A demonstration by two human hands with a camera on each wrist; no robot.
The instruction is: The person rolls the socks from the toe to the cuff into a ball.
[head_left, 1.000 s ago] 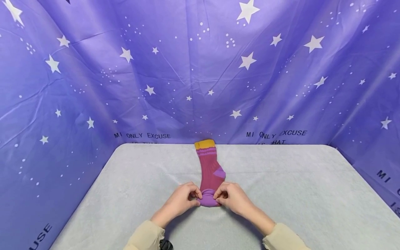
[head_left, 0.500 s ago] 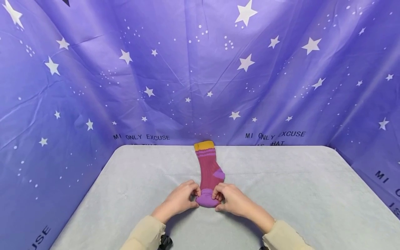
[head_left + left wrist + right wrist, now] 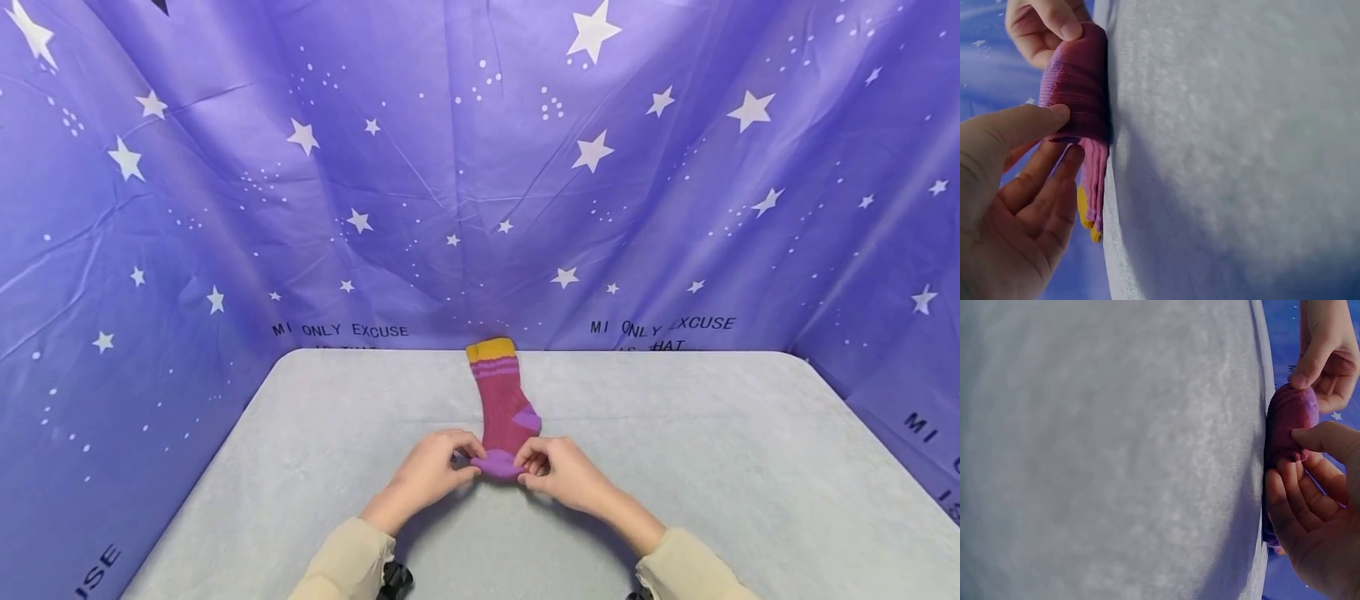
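Observation:
A pair of maroon socks (image 3: 504,408) with yellow cuffs and purple heels lies stacked in the middle of the table, cuffs at the far edge. Its near toe end is turned up into a purple and maroon fold (image 3: 497,463). At the left end of this fold, my left hand (image 3: 435,471) pinches the fabric between thumb and fingers. My right hand (image 3: 561,473) pinches the opposite end. From the left wrist, the fold (image 3: 1075,87) looks like a thick rounded roll, with two yellow cuff ends (image 3: 1088,215) beyond it. Fingertips behind the roll are partly hidden.
A light grey cloth covers the table (image 3: 337,408). Behind and on both sides hangs a purple curtain (image 3: 450,167) with white stars and lettering. Beige sleeves (image 3: 348,558) cover both forearms, with black straps at the wrists.
The toe end has been turned up and away from the person, so its near edge sits farther up the table. Both hands have regripped its ends; the cuffs have stayed in place.

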